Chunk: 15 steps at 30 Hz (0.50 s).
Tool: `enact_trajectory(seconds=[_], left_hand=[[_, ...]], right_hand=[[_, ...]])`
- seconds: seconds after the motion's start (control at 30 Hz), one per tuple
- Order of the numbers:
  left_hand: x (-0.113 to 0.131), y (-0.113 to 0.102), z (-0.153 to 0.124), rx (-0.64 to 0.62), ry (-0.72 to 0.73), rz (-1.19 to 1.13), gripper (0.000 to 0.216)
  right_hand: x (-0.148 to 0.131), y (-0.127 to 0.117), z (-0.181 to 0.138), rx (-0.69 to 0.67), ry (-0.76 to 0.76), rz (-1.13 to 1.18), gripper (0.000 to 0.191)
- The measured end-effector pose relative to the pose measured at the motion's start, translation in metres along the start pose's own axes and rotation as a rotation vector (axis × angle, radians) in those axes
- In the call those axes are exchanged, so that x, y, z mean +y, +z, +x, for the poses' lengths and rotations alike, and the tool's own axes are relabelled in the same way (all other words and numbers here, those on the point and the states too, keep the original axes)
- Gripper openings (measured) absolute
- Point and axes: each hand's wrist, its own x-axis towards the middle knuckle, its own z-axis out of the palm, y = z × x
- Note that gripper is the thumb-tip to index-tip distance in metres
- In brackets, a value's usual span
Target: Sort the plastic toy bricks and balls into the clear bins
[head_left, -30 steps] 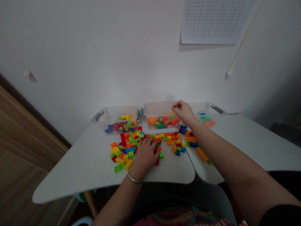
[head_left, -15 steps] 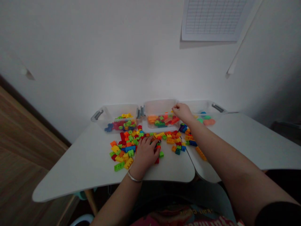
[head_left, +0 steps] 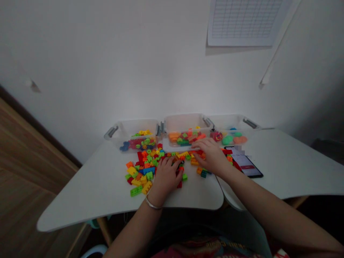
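A heap of small plastic bricks (head_left: 146, 165) in red, yellow, green, blue and orange lies on the white table (head_left: 102, 190). My left hand (head_left: 166, 177) rests palm down on the heap's right part, fingers spread flat over some bricks. My right hand (head_left: 212, 156) lies on the bricks just in front of the middle clear bin (head_left: 184, 134), fingers curled down onto them; what they hold, if anything, is hidden. A silver bangle sits on my left wrist.
Three clear bins stand in a row against the wall: the left bin (head_left: 134, 138) and middle one hold mixed bricks, the right bin (head_left: 231, 134) holds rounder pieces. A phone (head_left: 244, 163) with a lit screen lies on a second table (head_left: 295, 161) at the right.
My right hand has come back from over the middle bin and dropped onto the bricks in front of it. With the arm moved, the phone now shows. My left hand has stayed put.
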Motion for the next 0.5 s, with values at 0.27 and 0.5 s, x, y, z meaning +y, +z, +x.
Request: enact_trajectory(seconds=[0.27, 0.5], left_hand=[[0.001, -0.001, 0.0, 0.005, -0.012, -0.001, 0.037], [0.001, 0.0, 0.0, 0.006, -0.011, -0.007, 0.038]], right_hand=[[-0.011, 0.039, -0.054, -0.182, 0.192, -0.146, 0.028], [-0.013, 0.052, -0.057, -0.165, 0.153, -0.182, 0.025]])
